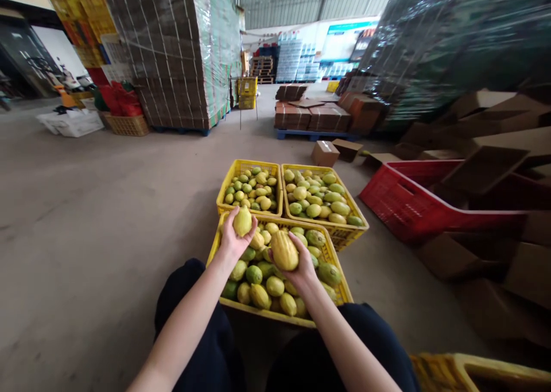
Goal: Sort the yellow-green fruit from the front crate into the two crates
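My left hand point(236, 235) is closed round a yellow-green lemon point(242, 221), held up over the far left side of the front yellow crate point(275, 316). A larger, paler lemon with a ridged skin point(284, 250) rests in my right hand point(303, 267), fingers wrapped round it, above the middle of the same crate. Below both hands, green and yellow lemons point(274, 286) fill this crate. Touching its far side are two more yellow crates, one at the left point(219, 200) with smaller lemons and one at the right point(360, 226) with larger ones.
A red crate point(413, 200) with cardboard in it stands at the right, among open cartons point(499, 151). At the lower right is another yellow crate point(477, 372). Farther back are a wrapped pallet stack point(163, 53) and flat cardboard on a blue pallet point(316, 135).
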Demonstrator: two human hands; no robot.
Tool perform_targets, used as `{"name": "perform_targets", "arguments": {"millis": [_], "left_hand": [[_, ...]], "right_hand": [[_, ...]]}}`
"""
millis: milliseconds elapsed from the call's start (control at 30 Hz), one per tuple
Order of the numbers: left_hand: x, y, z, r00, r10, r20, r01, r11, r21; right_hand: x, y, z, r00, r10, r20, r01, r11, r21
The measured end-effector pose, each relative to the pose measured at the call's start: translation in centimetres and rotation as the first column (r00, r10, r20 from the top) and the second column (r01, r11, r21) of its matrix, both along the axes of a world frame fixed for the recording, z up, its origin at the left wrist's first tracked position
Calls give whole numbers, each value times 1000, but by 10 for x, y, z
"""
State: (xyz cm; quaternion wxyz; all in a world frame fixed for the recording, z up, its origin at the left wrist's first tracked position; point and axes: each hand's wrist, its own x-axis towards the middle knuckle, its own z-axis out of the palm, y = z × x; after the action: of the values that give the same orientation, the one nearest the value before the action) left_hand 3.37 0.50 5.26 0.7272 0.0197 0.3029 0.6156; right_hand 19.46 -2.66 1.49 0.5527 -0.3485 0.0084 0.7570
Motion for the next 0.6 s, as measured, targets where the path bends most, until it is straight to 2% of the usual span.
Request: {"name": "perform_targets", "arguments": {"millis": [133, 267, 433, 600], "left_hand": [[5, -6, 0, 994, -87, 70, 93, 992, -82], [12, -8, -5, 996, -31, 81, 42, 989, -138], [15, -7, -16, 998, -23, 53, 30, 990, -137], [18, -6, -22, 994, -70, 85, 83, 983, -166]], "right_hand": [[-3, 6, -4, 1000, 19, -17, -18, 998, 65], [-8, 13, -6, 999, -32, -17, 32, 999, 24], [-6, 12, 5, 988, -150, -41, 148, 988, -45], [-2, 9, 10, 998, -65, -1, 65, 998, -25]]}}
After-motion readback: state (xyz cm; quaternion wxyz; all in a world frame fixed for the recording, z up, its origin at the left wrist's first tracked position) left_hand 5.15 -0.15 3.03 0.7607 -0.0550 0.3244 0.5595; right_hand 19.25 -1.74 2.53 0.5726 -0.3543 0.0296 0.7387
